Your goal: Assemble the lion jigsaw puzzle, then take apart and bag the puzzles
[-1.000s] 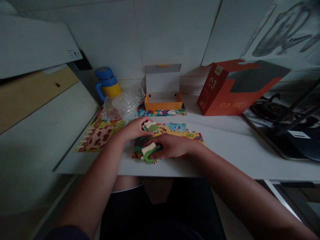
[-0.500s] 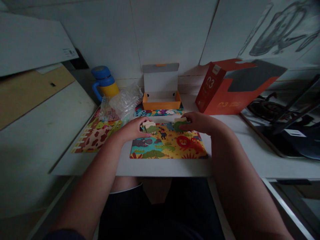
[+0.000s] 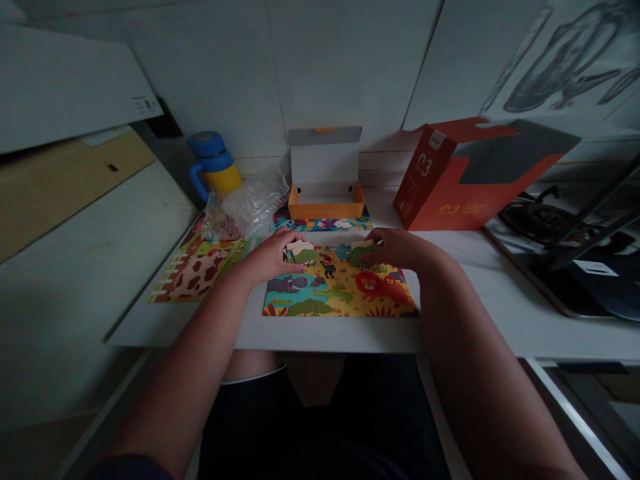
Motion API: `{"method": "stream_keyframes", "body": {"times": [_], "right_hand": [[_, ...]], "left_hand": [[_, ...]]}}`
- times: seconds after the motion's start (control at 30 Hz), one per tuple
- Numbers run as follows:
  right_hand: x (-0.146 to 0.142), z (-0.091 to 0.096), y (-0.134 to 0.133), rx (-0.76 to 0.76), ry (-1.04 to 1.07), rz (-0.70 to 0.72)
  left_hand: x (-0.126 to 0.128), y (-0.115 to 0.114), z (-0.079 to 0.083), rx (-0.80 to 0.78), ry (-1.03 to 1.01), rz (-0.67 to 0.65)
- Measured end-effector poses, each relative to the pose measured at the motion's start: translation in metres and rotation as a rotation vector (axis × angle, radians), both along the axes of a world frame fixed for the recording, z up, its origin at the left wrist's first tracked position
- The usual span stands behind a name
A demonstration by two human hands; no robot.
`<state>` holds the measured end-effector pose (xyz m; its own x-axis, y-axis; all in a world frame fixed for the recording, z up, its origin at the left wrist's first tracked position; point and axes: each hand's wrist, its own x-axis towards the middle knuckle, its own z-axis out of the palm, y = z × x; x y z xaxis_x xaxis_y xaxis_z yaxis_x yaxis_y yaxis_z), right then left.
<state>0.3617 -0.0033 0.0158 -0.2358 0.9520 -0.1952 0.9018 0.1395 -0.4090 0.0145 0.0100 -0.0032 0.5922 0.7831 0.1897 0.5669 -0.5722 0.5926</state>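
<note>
A colourful animal jigsaw puzzle (image 3: 345, 293) lies on the white table (image 3: 475, 293) in front of me. My left hand (image 3: 267, 257) is closed on a small stack of puzzle pieces (image 3: 300, 252) at the puzzle's far left corner. My right hand (image 3: 395, 247) pinches a green puzzle piece (image 3: 361, 253) and holds it low over the puzzle's far edge, right of the middle.
An open orange and white box (image 3: 325, 193) stands behind the puzzle on another printed board. To the left lie a crumpled plastic bag (image 3: 250, 203), a blue and yellow bottle (image 3: 215, 167) and a cow-patterned board (image 3: 195, 270). A large orange carton (image 3: 470, 173) stands at the right.
My right hand lifted a green piece from the puzzle's near left corner and carried it to the far edge. The left hand stayed on its stack.
</note>
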Motion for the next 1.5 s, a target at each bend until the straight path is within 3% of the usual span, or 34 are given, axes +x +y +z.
{"method": "stream_keyframes", "body": {"times": [0.17,0.47,0.63,0.9,1.03,1.13,1.27,1.5], "right_hand": [[-0.004,0.001,0.0,-0.005,-0.022,0.004],[-0.007,-0.006,0.0,0.075,0.043,-0.005],[-0.008,-0.008,-0.001,0.0,0.152,-0.078],[0.004,-0.009,0.004,-0.026,0.378,-0.168],[-0.008,-0.008,0.003,-0.108,0.494,-0.063],[-0.016,-0.009,0.003,-0.103,0.402,0.039],[-0.021,-0.01,0.002,-0.01,0.215,-0.017],[-0.03,-0.012,-0.003,0.042,0.165,0.042]], "left_hand": [[0.002,-0.004,0.003,0.007,-0.006,0.006],[0.002,-0.007,-0.003,-0.166,-0.152,0.024],[0.005,-0.005,-0.008,-0.265,-0.302,0.013],[0.006,-0.001,-0.015,-0.276,-0.287,-0.011],[0.013,-0.004,-0.014,-0.289,-0.249,-0.055],[0.026,-0.01,-0.009,-0.223,-0.19,-0.066],[0.04,-0.018,-0.005,-0.159,-0.149,-0.031],[0.044,-0.015,-0.007,-0.09,-0.091,-0.001]]}}
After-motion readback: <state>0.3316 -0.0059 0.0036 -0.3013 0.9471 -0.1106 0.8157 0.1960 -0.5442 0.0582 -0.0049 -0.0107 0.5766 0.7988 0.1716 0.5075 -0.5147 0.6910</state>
